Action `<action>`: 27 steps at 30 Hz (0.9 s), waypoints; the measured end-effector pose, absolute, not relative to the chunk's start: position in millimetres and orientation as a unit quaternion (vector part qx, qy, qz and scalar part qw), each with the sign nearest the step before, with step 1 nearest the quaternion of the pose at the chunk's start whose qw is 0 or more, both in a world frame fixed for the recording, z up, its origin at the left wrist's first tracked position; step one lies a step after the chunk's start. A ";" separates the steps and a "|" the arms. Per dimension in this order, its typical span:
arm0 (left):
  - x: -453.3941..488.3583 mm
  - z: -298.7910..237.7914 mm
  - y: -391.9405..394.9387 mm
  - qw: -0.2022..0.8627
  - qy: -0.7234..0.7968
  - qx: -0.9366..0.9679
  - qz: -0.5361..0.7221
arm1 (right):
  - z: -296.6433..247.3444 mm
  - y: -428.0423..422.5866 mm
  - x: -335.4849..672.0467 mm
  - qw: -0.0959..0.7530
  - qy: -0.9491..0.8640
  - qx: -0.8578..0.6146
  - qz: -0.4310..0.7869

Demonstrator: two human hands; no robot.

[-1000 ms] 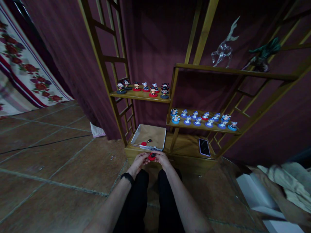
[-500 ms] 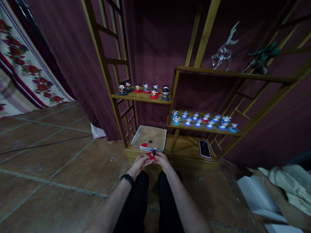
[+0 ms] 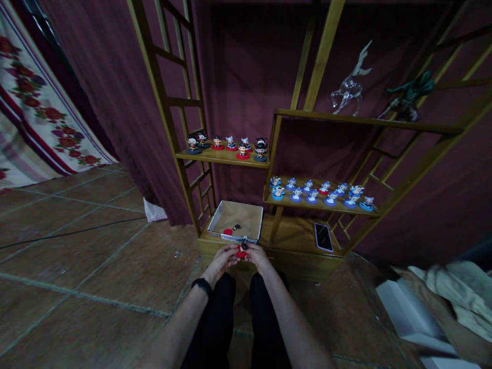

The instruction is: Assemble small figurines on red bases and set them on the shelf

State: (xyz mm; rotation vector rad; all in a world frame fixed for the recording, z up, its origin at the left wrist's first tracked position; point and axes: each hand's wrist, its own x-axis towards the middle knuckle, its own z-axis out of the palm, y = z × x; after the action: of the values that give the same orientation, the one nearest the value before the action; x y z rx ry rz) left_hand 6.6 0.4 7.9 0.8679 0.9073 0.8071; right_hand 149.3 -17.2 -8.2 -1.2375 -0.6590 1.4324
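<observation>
Between my two hands is a small figurine [image 3: 242, 249] with a dark head and a red round base. My left hand [image 3: 223, 260] pinches it from the left, and my right hand [image 3: 256, 255] grips it from the right; both are closed. Just beyond them stands a shallow cardboard box [image 3: 249, 218] with white edges. Inside the box lie a red disc [image 3: 228, 232] and a small dark piece [image 3: 237, 227]. Figurines with red or dark bases [image 3: 242, 150] stand on the upper left shelf, and several with blue or purple bases [image 3: 312, 196] on the right shelf.
A wooden display rack [image 3: 323, 117] with several shelves fills the front. A glass deer [image 3: 348, 92] and a dark green figure [image 3: 411, 97] stand on its top shelf. A phone [image 3: 323, 237] lies at lower right. White boxes [image 3: 409, 310] sit on the floor at right.
The figurine has tilted a little between my fingers, and its head now sits slightly farther right. My hands stay in about the same place. The view has shifted slightly.
</observation>
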 end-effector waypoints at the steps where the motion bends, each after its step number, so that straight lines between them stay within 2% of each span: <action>1: 6.5 7.6 0.4 0.736 0.409 0.397 0.366 | -7.4 -17.5 149.2 0.537 -0.281 -0.519 0.603; 17: 4.4 4.2 1.3 0.747 0.396 0.404 0.351 | -14.0 -16.1 149.5 0.527 -0.294 -0.515 0.609; 27: 5.0 4.5 0.5 0.746 0.406 0.375 0.372 | -11.6 -20.3 149.6 0.538 -0.324 -0.452 0.633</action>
State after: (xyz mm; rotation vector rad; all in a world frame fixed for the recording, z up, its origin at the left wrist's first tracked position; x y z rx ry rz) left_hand 5.0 0.5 4.5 0.8208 0.8886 0.8153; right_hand 149.6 -20.3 -11.6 -1.0766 -0.7715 1.5071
